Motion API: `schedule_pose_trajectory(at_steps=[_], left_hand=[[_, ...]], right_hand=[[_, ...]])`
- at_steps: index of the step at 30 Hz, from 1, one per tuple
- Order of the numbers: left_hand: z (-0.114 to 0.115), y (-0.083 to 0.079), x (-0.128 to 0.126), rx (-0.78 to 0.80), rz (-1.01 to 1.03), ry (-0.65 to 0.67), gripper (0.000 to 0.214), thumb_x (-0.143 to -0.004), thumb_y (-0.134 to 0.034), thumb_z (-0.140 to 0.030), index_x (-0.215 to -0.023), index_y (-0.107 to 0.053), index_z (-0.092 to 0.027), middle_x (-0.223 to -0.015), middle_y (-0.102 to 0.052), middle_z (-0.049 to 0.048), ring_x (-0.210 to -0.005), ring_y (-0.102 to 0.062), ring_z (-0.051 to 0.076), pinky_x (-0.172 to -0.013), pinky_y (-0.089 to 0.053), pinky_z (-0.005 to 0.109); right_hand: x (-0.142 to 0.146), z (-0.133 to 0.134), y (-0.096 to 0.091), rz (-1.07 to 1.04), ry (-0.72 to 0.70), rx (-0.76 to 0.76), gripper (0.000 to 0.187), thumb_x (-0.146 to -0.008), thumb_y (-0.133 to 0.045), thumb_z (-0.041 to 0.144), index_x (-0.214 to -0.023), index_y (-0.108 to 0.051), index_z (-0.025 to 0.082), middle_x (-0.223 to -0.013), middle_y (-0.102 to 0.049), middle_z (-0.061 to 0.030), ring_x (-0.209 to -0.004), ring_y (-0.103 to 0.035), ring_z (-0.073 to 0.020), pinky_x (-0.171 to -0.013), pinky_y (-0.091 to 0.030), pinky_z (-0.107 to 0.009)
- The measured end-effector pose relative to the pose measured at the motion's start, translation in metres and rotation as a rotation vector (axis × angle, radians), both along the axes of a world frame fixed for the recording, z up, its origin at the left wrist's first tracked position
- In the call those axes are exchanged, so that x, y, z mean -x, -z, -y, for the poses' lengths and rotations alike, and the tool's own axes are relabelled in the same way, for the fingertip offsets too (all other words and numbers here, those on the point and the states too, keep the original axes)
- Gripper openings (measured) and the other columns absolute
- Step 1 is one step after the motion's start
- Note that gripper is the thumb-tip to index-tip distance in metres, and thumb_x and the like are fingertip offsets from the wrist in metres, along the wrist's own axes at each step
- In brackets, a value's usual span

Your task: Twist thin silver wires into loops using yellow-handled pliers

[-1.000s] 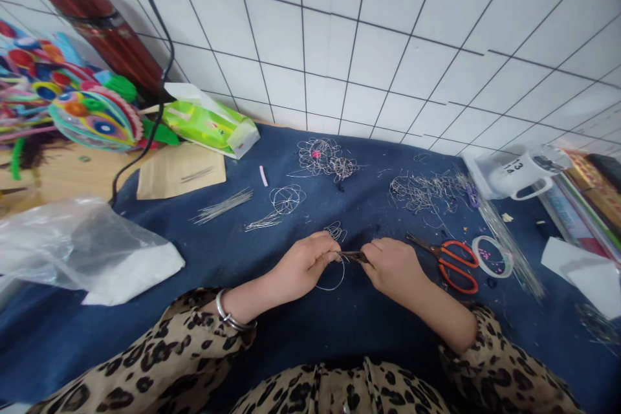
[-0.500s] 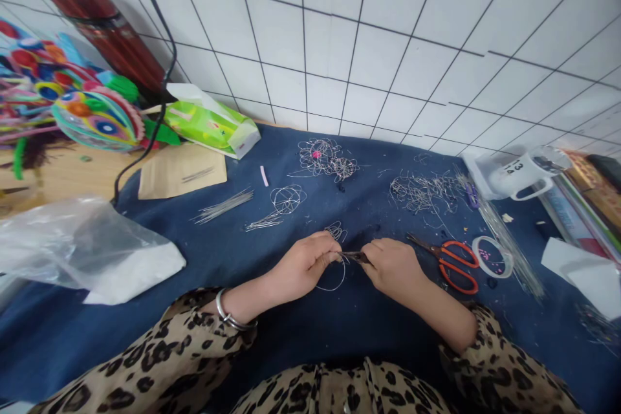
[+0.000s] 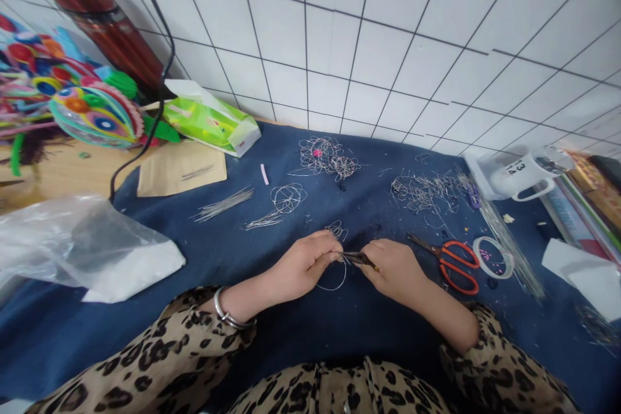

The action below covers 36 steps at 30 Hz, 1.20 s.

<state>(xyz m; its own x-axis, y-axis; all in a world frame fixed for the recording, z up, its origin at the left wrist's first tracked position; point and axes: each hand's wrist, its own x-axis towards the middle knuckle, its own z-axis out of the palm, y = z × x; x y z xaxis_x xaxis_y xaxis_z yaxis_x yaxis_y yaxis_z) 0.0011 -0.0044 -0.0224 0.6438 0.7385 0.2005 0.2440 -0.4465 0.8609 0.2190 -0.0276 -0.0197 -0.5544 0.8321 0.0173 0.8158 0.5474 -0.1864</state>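
Note:
Near the front middle of the blue cloth, my left hand [image 3: 310,264] pinches a thin silver wire [image 3: 334,288], whose round loop hangs below the fingers. My right hand [image 3: 395,268] is closed around the handles of dark-jawed pliers [image 3: 356,258]. The jaws point left and meet the wire right at my left fingertips; whether they are clamped on it I cannot tell. Just behind my left fingers lies a small coil of wire [image 3: 336,229]. To the right of my right hand rest scissors with orange handles [image 3: 458,265].
Farther back are wire tangles [image 3: 323,155], a looped wire shape [image 3: 288,198] and straight wire pieces [image 3: 226,204]. A plastic bag [image 3: 92,246] lies left. On the right stand a tape-like ring [image 3: 508,263] with pink beads inside and a white mug [image 3: 521,174]. A tiled wall closes the back.
The pliers have turned a little in my right hand, and more of their handle shows. My left hand keeps its pinch on the wire in the same place.

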Motion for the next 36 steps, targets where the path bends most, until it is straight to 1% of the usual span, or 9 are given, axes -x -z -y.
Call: schedule_pose_trajectory(at_steps=[5, 15, 24, 31, 36], left_hand=[[0.001, 0.000, 0.000, -0.030, 0.000, -0.001, 0.018, -0.089, -0.036, -0.014, -0.083, -0.052, -0.015, -0.077, -0.051, 0.0039, -0.073, -0.048, 0.014, -0.067, -0.041, 0.027], [0.004, -0.002, 0.000, -0.073, -0.006, -0.012, 0.018, -0.089, -0.034, -0.014, -0.086, -0.052, -0.015, -0.078, -0.050, 0.0051, -0.074, -0.048, 0.015, -0.066, -0.042, 0.028], [0.004, -0.002, 0.001, -0.102, -0.038, -0.016, 0.017, -0.086, -0.035, -0.008, -0.087, -0.052, -0.014, -0.078, -0.049, 0.0050, -0.073, -0.047, 0.015, -0.064, -0.041, 0.028], [0.005, -0.004, 0.001, -0.134, -0.058, -0.018, 0.017, -0.085, -0.036, -0.008, -0.087, -0.052, -0.014, -0.078, -0.050, 0.0056, -0.073, -0.047, 0.016, -0.064, -0.042, 0.028], [0.004, -0.002, 0.000, -0.146, -0.056, -0.014, 0.017, -0.085, -0.036, -0.008, -0.089, -0.052, -0.013, -0.079, -0.051, 0.0061, -0.075, -0.047, 0.016, -0.066, -0.042, 0.029]], right_hand=[[0.000, 0.001, 0.000, -0.009, 0.002, 0.024, 0.016, -0.084, -0.046, 0.029, -0.075, -0.053, 0.017, -0.071, -0.057, -0.0012, -0.070, -0.050, -0.0125, -0.065, -0.033, -0.024], [0.003, 0.003, 0.001, 0.028, 0.032, -0.038, 0.019, -0.085, -0.044, 0.028, -0.071, -0.052, 0.017, -0.069, -0.056, -0.0016, -0.068, -0.050, -0.0125, -0.064, -0.032, -0.024], [0.005, 0.004, 0.003, 0.033, 0.043, -0.047, 0.017, -0.084, -0.045, 0.026, -0.071, -0.053, 0.017, -0.069, -0.057, -0.0014, -0.067, -0.051, -0.0127, -0.064, -0.032, -0.025], [0.006, 0.004, 0.005, -0.003, 0.051, -0.013, 0.018, -0.084, -0.046, 0.027, -0.072, -0.054, 0.017, -0.069, -0.059, -0.0016, -0.066, -0.053, -0.0122, -0.063, -0.033, -0.024], [0.006, 0.004, 0.010, -0.051, 0.054, 0.055, 0.019, -0.085, -0.046, 0.029, -0.074, -0.054, 0.017, -0.070, -0.060, -0.0010, -0.065, -0.054, -0.0112, -0.062, -0.033, -0.023]])
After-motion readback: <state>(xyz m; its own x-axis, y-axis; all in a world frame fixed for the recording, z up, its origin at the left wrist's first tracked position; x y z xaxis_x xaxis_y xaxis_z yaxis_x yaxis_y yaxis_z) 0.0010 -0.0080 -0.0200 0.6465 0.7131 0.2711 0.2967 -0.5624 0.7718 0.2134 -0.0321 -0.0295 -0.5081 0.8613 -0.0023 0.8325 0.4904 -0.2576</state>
